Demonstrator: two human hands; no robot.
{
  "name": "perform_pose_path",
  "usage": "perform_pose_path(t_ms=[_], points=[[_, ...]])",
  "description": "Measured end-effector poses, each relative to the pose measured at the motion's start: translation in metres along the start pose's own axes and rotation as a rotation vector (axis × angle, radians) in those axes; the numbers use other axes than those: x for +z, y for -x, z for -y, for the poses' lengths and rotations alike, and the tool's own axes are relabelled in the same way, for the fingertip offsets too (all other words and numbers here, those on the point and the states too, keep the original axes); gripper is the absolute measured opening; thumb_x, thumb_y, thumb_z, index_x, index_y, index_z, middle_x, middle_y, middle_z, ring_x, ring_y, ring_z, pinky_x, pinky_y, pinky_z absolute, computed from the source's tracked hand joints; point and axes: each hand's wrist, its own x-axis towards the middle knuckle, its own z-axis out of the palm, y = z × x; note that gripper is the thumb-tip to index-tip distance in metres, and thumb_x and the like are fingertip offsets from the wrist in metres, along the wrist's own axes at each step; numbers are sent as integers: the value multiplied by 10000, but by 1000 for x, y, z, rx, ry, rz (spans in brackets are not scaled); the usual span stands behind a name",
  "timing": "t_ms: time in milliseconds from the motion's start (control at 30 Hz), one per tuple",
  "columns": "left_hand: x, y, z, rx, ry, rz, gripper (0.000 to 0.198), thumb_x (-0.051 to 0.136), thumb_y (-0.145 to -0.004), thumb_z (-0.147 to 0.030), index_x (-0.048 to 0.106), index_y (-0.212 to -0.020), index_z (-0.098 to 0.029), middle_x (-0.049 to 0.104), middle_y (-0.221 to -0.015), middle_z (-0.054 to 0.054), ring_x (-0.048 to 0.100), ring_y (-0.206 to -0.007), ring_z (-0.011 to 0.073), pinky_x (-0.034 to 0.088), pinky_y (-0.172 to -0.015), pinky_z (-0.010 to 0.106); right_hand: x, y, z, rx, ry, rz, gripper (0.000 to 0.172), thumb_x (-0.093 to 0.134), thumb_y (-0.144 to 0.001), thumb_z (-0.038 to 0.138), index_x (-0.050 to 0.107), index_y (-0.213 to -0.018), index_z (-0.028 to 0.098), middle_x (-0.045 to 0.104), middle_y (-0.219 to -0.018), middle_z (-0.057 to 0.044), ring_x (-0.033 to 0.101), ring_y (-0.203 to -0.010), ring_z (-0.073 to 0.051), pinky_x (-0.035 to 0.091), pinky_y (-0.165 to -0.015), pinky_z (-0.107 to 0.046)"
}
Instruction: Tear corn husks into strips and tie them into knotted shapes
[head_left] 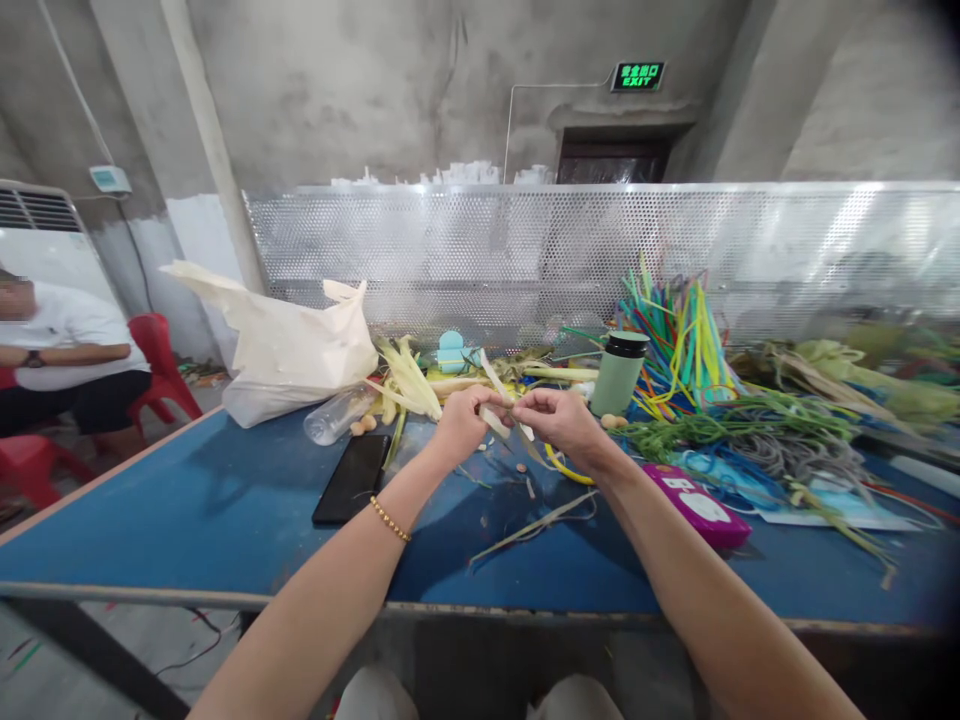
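Both hands meet over the middle of the blue table [247,510]. My left hand [461,422] has its fingers closed in a pinch on a pale strip of corn husk [493,376]. One end of the strip sticks up above the fingers, and other pale ends hang below. Close against it, my right hand [561,420] also pinches the husk strip between thumb and fingers. The fingertips partly hide where the strip is gripped. Beneath the hands lie small husk scraps [531,520] and a yellow cord [566,468].
A black phone [352,480], plastic bottle [334,418] and white bag [300,345] are left. Husks [409,375] lie behind; a green flask [621,372], colourful strips [686,345], green strands [735,420] and purple pack [697,505] are right. A person [71,345] sits far left.
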Motion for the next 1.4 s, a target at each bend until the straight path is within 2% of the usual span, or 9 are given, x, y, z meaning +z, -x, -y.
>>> perform_pose_path(t_ms=[133, 333, 567, 733, 900, 1067, 1167, 1300, 1400], points=[[1, 2, 0, 58, -112, -33, 179, 658, -654, -56, 755, -738, -181, 730, -753, 42, 649, -720, 182, 482, -694, 276, 4, -2, -6, -33, 71, -40, 195, 676, -694, 348, 663, -681, 154, 654, -607, -25, 500, -522, -117, 365, -502, -243], [-1, 5, 3, -139, -77, 116, 146, 640, -787, -255, 728, -705, -173, 563, -427, 1, 467, -382, 126, 340, -473, 250, 6, -2, -15, -257, 441, -132, 106, 597, -775, 261, 657, -750, 178, 679, -715, -44, 599, -670, -176, 416, -618, -271], [1, 3, -2, -288, 99, -23, 180, 722, -733, -298, 673, -614, -172, 516, -371, -14, 365, -326, 88, 251, -417, 240, 18, 10, -8, -610, 929, -206, 197, 510, -945, 240, 659, -838, 169, 666, -828, -81, 578, -694, -173, 329, -602, -284], [6, 4, -7, -268, 149, -101, 130, 684, -714, -204, 652, -598, -155, 579, -432, 13, 442, -377, 98, 310, -430, 234, 26, 13, -9, -667, 909, -256, 235, 488, -991, 245, 695, -906, 173, 656, -802, -74, 579, -723, -171, 335, -608, -276], [5, 4, -8, -263, 189, -149, 142, 667, -716, -238, 650, -606, -149, 526, -405, -8, 398, -376, 87, 255, -427, 233, 32, 16, -8, -721, 985, -276, 299, 449, -1016, 242, 684, -847, 170, 633, -762, -76, 539, -681, -170, 331, -624, -297], [2, 3, -10, -321, 389, -147, 142, 706, -666, -241, 619, -614, -141, 517, -440, -21, 387, -393, 67, 252, -446, 224, 34, 20, -2, -794, 1176, -266, 262, 441, -1012, 196, 694, -956, 162, 645, -784, -85, 516, -713, -194, 316, -676, -333], [1, 1, -11, -330, 524, -133, 176, 747, -634, -230, 596, -613, -142, 522, -482, -23, 432, -432, 70, 287, -458, 222, 36, 21, 1, -784, 1215, -256, 271, 433, -1003, 177, 684, -902, 159, 644, -783, -89, 511, -732, -202, 302, -686, -351], [-1, -1, -9, -332, 575, -134, 278, 803, -639, -220, 545, -577, -137, 496, -503, -35, 411, -441, 45, 296, -455, 211, 36, 23, 4, -790, 1103, -200, 274, 455, -998, 231, 690, -872, 166, 672, -824, -93, 537, -771, -210, 313, -714, -363], [-4, -2, -9, -335, 533, -141, 200, 797, -638, -172, 606, -639, -114, 550, -546, -20, 427, -439, 39, 303, -453, 207, 29, 22, 6, -757, 863, -205, 289, 476, -993, 262, 701, -827, 187, 700, -838, -81, 587, -808, -205, 357, -758, -355]])
